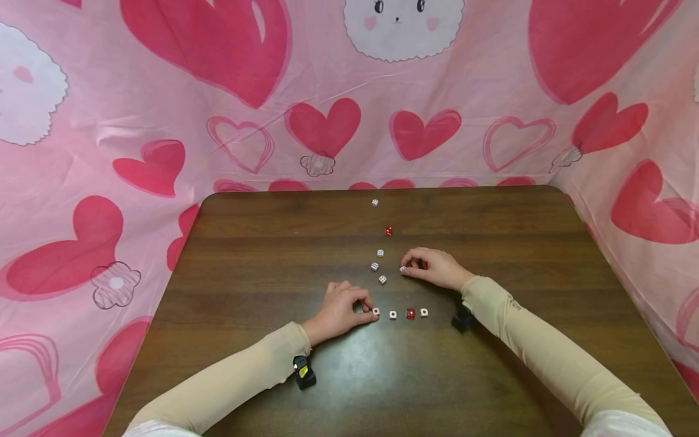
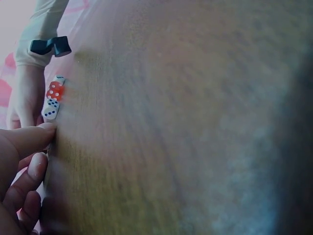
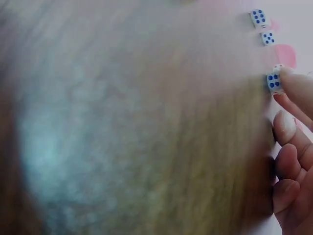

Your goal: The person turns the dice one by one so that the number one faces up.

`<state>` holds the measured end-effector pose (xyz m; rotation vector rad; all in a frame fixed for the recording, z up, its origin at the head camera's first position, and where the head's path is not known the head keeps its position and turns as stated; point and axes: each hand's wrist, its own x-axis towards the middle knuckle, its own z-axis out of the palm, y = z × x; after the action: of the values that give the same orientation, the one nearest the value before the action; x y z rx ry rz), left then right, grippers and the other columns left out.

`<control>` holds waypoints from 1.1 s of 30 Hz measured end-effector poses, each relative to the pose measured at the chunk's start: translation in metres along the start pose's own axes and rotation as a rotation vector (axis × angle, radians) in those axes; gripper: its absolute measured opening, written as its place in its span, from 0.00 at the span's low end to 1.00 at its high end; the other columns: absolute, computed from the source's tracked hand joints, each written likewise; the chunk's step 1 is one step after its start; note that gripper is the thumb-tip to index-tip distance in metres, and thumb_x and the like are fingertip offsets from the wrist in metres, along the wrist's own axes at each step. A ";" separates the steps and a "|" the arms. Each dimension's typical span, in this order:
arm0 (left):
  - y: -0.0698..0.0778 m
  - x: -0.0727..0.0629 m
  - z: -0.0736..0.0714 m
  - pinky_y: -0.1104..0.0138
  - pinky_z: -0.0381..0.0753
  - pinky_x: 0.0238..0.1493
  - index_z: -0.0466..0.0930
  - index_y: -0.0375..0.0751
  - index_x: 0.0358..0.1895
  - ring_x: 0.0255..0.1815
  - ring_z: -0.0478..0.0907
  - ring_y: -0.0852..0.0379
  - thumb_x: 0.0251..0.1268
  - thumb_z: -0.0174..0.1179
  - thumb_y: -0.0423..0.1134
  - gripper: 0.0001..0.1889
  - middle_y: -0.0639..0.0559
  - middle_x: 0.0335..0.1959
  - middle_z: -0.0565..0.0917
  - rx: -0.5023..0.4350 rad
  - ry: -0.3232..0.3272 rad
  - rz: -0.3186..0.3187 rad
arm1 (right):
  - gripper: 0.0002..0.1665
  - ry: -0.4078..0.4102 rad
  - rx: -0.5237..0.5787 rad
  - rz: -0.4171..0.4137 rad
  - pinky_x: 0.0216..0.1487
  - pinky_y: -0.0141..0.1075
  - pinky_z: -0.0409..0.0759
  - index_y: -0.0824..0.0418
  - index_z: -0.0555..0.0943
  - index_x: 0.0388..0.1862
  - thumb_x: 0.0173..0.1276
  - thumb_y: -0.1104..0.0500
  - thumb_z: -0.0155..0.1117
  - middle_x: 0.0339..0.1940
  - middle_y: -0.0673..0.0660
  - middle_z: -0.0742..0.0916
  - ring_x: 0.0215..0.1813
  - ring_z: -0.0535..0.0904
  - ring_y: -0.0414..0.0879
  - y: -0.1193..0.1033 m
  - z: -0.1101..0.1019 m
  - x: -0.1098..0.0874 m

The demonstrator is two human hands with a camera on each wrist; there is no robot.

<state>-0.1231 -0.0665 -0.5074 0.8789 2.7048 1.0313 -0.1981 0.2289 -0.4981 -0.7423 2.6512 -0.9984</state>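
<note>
My left hand (image 1: 340, 309) pinches a white die (image 1: 375, 311) with a red dot on top, at the left end of a short row. To its right in that row stand a white die (image 1: 393, 315), a red die (image 1: 411, 314) and another white die (image 1: 424, 312), all with a single dot up. Farther back, my right hand (image 1: 437, 268) holds a white die (image 1: 403, 269) between thumb and finger; its blue-dotted side (image 3: 273, 84) shows in the right wrist view. Fingers hide most of the left hand's die in the left wrist view.
Left of my right hand lie three white dice, one of them a die (image 1: 382, 280) near the row. Beyond them are a red die (image 1: 389, 230) and a white die (image 1: 375, 203) by the back edge of the wooden table (image 1: 262, 224). Pink heart-patterned cloth (image 1: 366, 79) surrounds the table.
</note>
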 end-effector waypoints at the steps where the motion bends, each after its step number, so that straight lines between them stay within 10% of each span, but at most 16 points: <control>1: 0.000 0.000 0.000 0.55 0.60 0.54 0.84 0.60 0.32 0.34 0.66 0.66 0.58 0.78 0.50 0.09 0.72 0.29 0.82 0.000 -0.002 -0.004 | 0.09 0.000 0.001 0.008 0.33 0.35 0.70 0.45 0.84 0.46 0.70 0.51 0.74 0.30 0.42 0.79 0.30 0.73 0.39 0.000 0.000 0.000; 33: 0.003 -0.002 0.000 0.54 0.60 0.57 0.83 0.58 0.38 0.36 0.66 0.63 0.62 0.74 0.49 0.09 0.68 0.30 0.80 0.013 -0.020 -0.017 | 0.05 -0.096 -0.058 -0.085 0.36 0.33 0.73 0.47 0.83 0.42 0.72 0.54 0.72 0.27 0.38 0.80 0.30 0.73 0.34 -0.001 -0.009 -0.032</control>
<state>-0.1200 -0.0653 -0.5057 0.8618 2.7005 0.9969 -0.1737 0.2502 -0.4906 -0.8995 2.5951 -0.8857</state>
